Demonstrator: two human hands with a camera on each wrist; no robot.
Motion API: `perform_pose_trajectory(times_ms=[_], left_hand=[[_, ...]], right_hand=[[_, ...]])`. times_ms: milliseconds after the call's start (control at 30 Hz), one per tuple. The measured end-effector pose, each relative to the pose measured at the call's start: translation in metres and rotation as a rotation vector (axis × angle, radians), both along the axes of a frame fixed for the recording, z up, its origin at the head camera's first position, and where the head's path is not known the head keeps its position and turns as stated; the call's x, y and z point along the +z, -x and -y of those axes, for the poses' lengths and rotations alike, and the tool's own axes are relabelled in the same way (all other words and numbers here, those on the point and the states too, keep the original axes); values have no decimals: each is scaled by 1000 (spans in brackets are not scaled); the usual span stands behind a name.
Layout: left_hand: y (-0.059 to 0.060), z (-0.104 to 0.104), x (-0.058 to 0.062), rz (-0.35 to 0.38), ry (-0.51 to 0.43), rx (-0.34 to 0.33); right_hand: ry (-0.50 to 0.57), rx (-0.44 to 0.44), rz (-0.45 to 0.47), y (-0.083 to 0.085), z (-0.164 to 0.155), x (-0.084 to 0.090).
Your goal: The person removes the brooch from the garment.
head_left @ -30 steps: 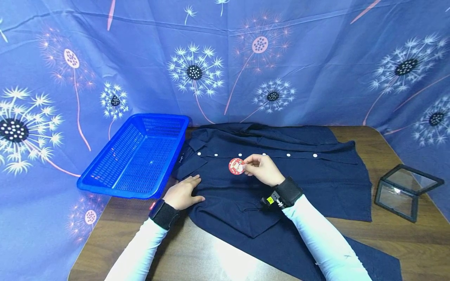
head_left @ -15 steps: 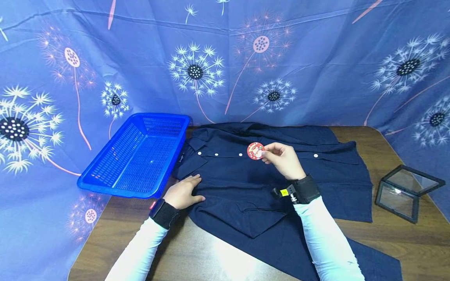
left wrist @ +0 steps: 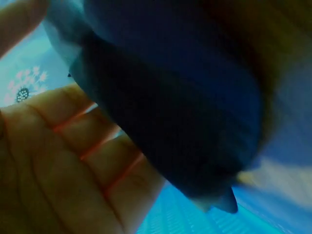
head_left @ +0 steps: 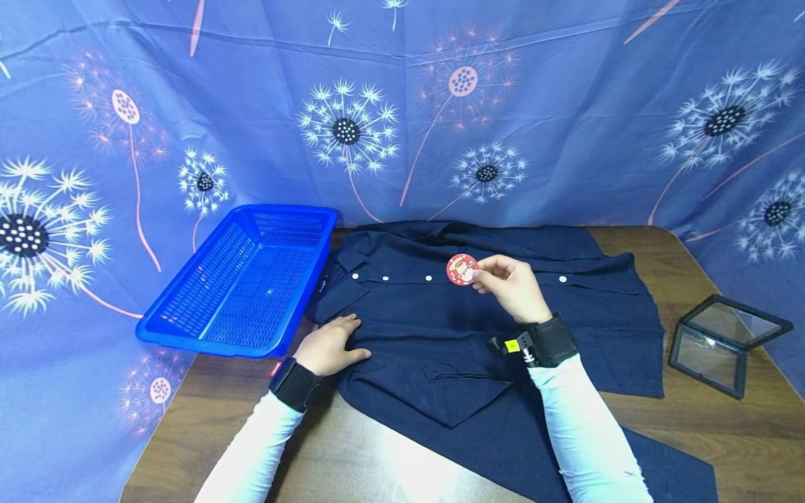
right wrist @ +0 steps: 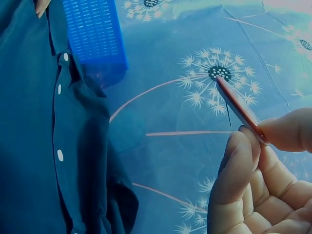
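A dark navy shirt with white buttons lies spread on the wooden table. My right hand pinches a round red badge between thumb and fingers, held just above the button placket. In the right wrist view the badge shows edge-on, with its pin sticking out, above the shirt. My left hand rests flat, fingers straight, on the shirt near its collar side. The left wrist view shows my palm against dark cloth.
An empty blue plastic basket stands at the table's left, touching the shirt's collar end. A small glass box with a black frame sits open at the right edge. A blue dandelion-print cloth hangs behind and around the table.
My right hand has carried the badge up and to the right, from the shirt's middle to the button placket. The left hand has stayed in place.
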State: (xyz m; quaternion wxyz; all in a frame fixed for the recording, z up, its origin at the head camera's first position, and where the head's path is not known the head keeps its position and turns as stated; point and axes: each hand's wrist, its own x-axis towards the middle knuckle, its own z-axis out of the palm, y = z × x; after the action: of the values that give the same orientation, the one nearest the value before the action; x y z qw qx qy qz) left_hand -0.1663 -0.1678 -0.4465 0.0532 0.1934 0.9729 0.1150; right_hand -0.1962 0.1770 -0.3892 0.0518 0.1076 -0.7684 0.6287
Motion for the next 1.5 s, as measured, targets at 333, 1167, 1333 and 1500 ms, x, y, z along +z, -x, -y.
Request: perform_pose_trajectory(times_ms=[333, 1167, 1333, 1500], left_hand=[[-1, -28, 15, -107, -268, 31], [10, -92, 59, -105, -680, 1], [12, -97, 62, -82, -741, -15], [12, -99, 69, -42, -765, -3]], right_hand=[[-40, -35, -23, -2, 0, 3], [-129, -83, -247, -18, 4, 19], [-166, -109, -288, -20, 7, 20], [-212, -135, -341, -19, 8, 16]])
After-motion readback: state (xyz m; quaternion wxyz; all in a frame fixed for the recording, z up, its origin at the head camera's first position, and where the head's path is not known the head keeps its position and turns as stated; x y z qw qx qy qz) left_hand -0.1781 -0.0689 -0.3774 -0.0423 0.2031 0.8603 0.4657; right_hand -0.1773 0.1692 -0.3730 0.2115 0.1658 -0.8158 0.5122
